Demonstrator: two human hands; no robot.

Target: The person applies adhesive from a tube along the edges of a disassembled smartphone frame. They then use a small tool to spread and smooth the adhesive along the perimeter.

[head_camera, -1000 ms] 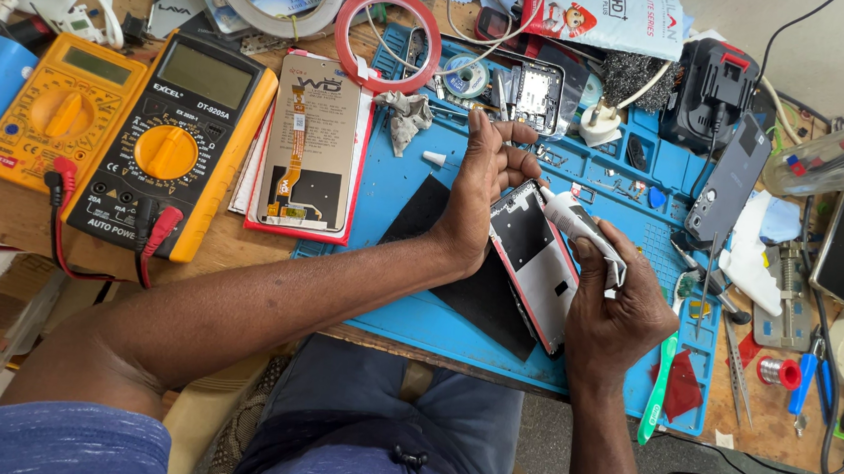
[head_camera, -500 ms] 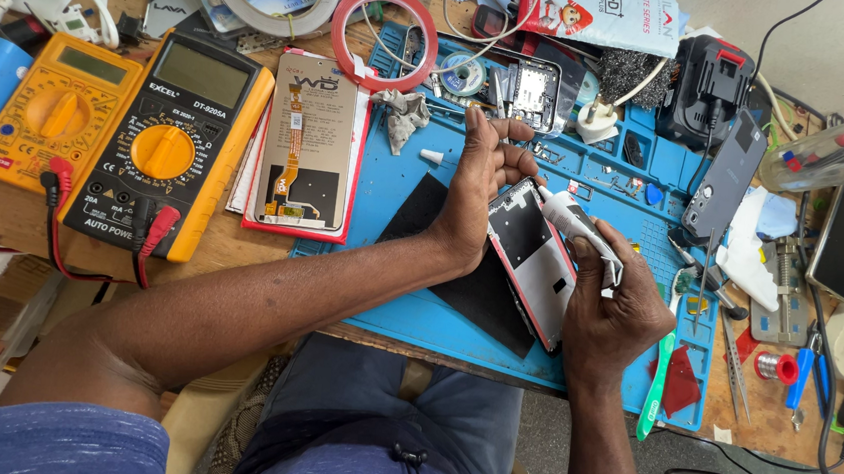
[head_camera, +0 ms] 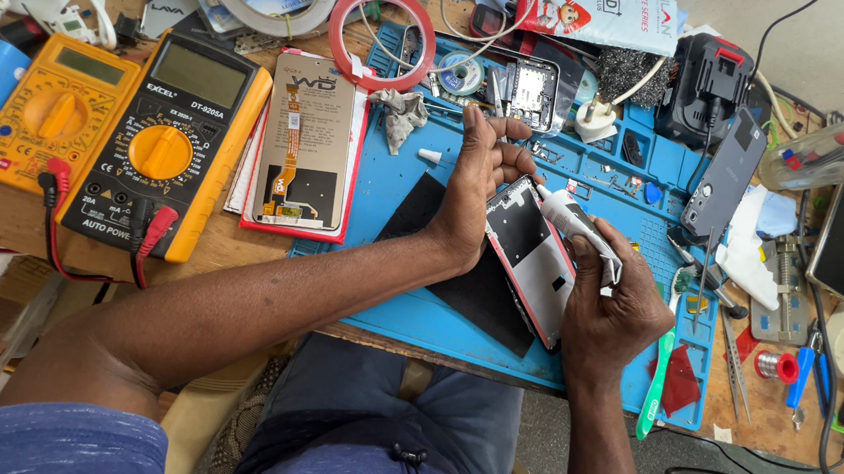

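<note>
Over blue mat (head_camera: 406, 306): left fingers (head_camera: 495, 132) cup phone frame (head_camera: 531, 256); right fingers (head_camera: 605, 276) apparently pinch tube (head_camera: 569, 219).

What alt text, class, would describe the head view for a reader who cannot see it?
The left hand steadies an opened phone over a blue mat while the right hand presses a white tube to its top edge. Two multimeters lie left.

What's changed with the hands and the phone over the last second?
Almost nothing. The left hand holds the opened phone tilted as before, and the right hand keeps the white tube with its tip at the phone's top edge. The meters and tape rolls haven't moved.
</note>
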